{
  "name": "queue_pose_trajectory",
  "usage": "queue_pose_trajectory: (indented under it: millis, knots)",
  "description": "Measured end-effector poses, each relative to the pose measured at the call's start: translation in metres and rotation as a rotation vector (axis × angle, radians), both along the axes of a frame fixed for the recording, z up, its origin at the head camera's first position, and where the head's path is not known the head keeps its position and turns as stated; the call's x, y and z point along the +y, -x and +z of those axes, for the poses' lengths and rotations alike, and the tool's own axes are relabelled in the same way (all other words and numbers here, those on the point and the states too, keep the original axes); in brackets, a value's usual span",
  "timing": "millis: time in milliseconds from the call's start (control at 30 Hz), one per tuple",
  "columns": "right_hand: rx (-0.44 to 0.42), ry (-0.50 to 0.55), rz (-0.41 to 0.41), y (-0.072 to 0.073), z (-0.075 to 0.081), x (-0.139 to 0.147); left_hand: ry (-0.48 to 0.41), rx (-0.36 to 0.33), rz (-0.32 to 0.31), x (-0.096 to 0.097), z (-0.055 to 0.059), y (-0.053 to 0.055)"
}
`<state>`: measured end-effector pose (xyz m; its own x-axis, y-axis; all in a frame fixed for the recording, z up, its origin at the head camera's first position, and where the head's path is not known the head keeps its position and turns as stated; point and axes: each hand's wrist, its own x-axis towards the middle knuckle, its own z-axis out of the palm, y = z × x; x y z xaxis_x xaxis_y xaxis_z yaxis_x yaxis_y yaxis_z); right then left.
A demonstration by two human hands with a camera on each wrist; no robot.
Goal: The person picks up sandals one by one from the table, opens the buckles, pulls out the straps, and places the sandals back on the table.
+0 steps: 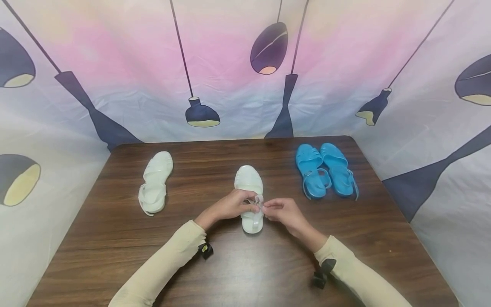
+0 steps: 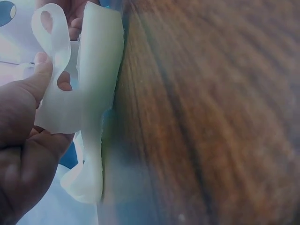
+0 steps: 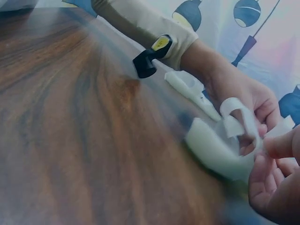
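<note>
A white sandal [image 1: 248,178] lies sole down at the middle of the table, toe pointing away from me. My left hand [image 1: 232,204] comes in from the left and pinches its ankle strap [image 2: 61,42] between thumb and fingers. From the other side my right hand [image 1: 285,214] pinches the strap near its buckle area, fingertips close to those of the left. The strap stands up in a loop above the heel in the left wrist view. In the right wrist view, the fingers partly hide where the strap ends meet.
A second white sandal [image 1: 158,170] lies at the left of the wooden table [image 1: 203,157]. Two blue sandals, one [image 1: 315,187] beside the other [image 1: 340,183], lie at the back right. A curtain [image 1: 230,64] printed with lamps hangs behind the table.
</note>
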<state>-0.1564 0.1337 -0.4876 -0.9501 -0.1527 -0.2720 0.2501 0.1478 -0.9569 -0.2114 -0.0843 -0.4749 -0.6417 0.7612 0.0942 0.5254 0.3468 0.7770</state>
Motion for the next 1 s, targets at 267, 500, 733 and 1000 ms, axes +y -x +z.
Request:
queue_pose_trajectory:
  millis: [267,500,733,1000]
  knots:
    - [-0.013,0.024,0.022,-0.0017,0.0031,0.001,0.009,0.027,0.005,0.0,0.0003,-0.0013]
    - [-0.037,0.086,0.028,-0.0071,0.0005,0.0043,0.01,0.033,0.013,-0.0007,-0.0016,-0.0012]
    - [-0.016,0.089,-0.014,-0.0065,-0.0028,0.0026,0.004,0.022,0.012,0.0002,-0.0022,-0.0003]
    - [-0.01,0.073,-0.016,-0.001,-0.0019,0.0016,0.006,0.019,-0.005,0.0011,0.0004,-0.0018]
